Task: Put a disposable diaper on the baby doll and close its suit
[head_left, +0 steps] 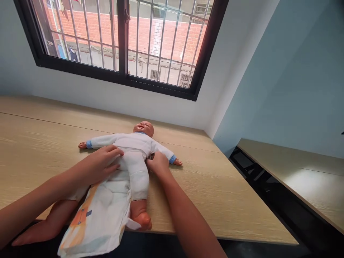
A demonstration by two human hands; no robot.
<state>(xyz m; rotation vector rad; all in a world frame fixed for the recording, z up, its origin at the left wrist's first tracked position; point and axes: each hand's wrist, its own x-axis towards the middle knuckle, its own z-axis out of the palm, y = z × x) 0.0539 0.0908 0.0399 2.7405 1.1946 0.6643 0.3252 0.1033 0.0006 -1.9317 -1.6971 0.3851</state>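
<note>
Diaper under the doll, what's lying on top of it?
The baby doll lies on the printed diaper, one white-sleeved leg across it. The left hand covers the doll's hip, so the diaper's upper edge there cannot be seen.

One left hand (102, 165), one right hand (158, 165), one baby doll (135, 150), one diaper (96, 222), one near counter (215, 200), one more counter (303, 168) to the right, and one barred window (123, 36) on the far side.

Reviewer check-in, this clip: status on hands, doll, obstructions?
Left hand flat on white-clad baby doll; right hand at its side. Doll face-up on light wood table. White orange-printed diaper under hips. Nothing blocking.
</note>
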